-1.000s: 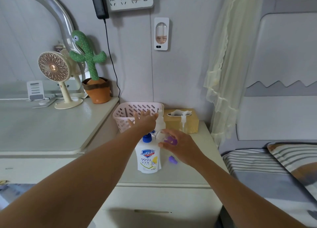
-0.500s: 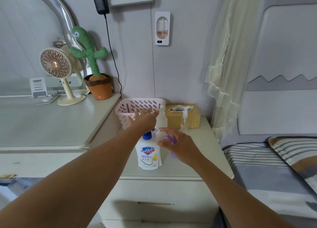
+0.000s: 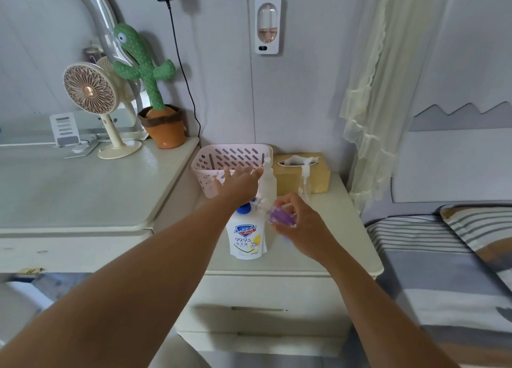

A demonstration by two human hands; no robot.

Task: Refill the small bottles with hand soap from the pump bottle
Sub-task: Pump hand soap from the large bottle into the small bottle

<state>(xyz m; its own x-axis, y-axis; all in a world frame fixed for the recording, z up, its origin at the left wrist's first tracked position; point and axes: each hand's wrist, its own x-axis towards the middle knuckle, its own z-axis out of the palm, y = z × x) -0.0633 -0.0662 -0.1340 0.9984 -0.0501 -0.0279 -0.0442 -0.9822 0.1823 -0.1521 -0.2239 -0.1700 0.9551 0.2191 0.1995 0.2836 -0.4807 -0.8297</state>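
Pump bottle point(image 3: 246, 240) stands upright under the left hand point(image 3: 241, 183), fingers straight and spread; right hand point(image 3: 302, 223) grips 1 small bottle point(image 3: 281, 215), tilted toward the spout point(image 3: 260, 201).

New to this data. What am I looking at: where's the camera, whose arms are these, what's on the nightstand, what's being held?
There is no robot here. These are a person's two bare arms, filmed by one wide-angle camera worn on the head, looking forward and down.

The left hand lies flat, fingers straight, over the pump of the white soap bottle. The right hand has its grip on a small clear bottle with purple on it, held close beside the pump.

Also on the nightstand, further back, are a pink basket, a tissue box, a frosted bottle and a clear pump bottle.
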